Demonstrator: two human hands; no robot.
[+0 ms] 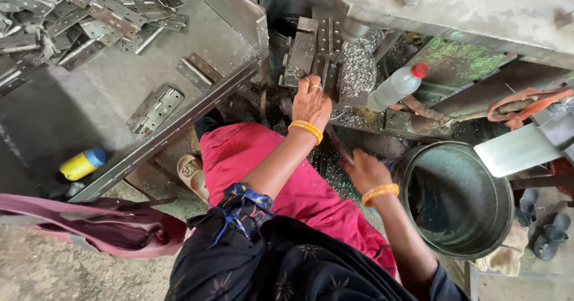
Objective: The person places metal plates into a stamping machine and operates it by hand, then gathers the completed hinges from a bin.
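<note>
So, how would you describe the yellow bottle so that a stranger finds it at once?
Start at the grey metal table on the left, heaped with flat hinges. Follow its front rail to the dark floor beneath. There lies the yellow bottle on its side, the only one with a blue cap.

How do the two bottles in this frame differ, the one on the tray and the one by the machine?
The yellow bottle has a blue cap and lies on its side at the metal tray's edge. The clear bottle has a red cap, looks longer, and leans tilted among metal shavings by the machine, nearer the left hand. Both are capped plastic.
</note>
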